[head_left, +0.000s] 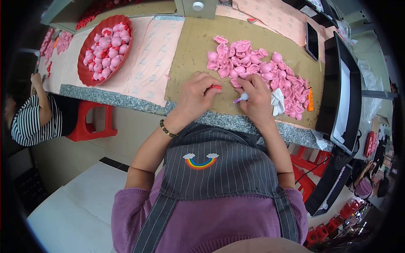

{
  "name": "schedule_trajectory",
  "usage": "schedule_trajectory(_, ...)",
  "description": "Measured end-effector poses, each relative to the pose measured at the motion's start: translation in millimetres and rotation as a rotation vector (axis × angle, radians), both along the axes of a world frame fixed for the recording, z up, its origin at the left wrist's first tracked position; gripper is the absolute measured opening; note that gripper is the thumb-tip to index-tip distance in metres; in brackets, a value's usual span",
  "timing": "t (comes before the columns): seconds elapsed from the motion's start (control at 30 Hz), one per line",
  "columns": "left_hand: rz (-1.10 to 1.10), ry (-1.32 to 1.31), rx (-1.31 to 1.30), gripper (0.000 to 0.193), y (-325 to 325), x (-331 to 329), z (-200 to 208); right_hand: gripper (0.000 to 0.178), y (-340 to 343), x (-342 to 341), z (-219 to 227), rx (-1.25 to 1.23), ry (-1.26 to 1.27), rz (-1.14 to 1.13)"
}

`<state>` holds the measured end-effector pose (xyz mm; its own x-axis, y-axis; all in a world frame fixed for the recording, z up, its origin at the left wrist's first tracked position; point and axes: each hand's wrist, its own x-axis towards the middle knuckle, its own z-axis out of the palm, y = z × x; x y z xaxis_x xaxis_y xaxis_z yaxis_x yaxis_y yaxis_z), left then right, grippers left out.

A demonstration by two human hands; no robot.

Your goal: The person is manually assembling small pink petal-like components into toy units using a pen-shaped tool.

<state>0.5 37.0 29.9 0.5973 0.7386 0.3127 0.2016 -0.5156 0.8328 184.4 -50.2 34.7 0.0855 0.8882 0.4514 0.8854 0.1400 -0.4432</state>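
My left hand point(195, 96) is closed, pinching a small red piece point(216, 87) between thumb and fingertips over the brown board point(192, 55). A short gap away, my right hand point(257, 101) is wrapped round a small squeeze bottle point(244, 97), whose purple tip points left toward the red piece. Most of the bottle is hidden by the fingers. Just beyond both hands spreads a heap of pink moulded pieces point(242, 50), some round, some cupped like shells. Beside my right hand lies a crumpled white cloth point(277, 102), touching the heap.
A red fluted bowl point(84, 78) holds pink balls with red bits at the left. An orange-handled tool point(311, 99) lies right of the heap. Farther right are a phone point(312, 41) and a black tray point(335, 63). A person in stripes point(31, 118) sits at the far left.
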Motion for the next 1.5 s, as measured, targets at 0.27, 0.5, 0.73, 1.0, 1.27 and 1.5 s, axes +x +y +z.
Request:
schedule_trajectory(0.27, -0.074, -0.168, -0.523, 0.014, -13.0, 6.6, -5.2, 0.031, -2.6, 1.4, -2.0, 0.136, 0.112, -0.024)
schedule_trajectory(0.5, -0.113, -0.473, -0.829, 0.021, -21.0, 9.1, -5.7, 0.024, -12.5, -13.9, 11.9, 0.133, 0.396, 0.026)
schedule_trajectory(0.73, -0.228, -0.470, -0.594, 0.026, -26.9, 14.2, -0.9, 0.016, -31.2, -18.2, 13.3, -0.335, 1.219, -0.069)
schedule_trajectory(1.0, -0.084, -0.020, 0.088, 0.024, -4.8, 39.6, 2.0, 0.017, -45.9, 1.8, 13.4, -0.197, 1.075, -0.136)
schedule_trajectory(1.27, -0.117, 0.067, -0.020, 0.026, -12.1, 33.9, 7.5, 0.021, -45.9, 7.0, 0.1, -0.106, 1.152, -0.137)
schedule_trajectory(1.5, -0.163, -0.468, -0.875, 0.023, -24.9, 23.4, 2.0, 0.022, -39.2, -4.6, 5.9, -0.004, 1.350, -0.031)
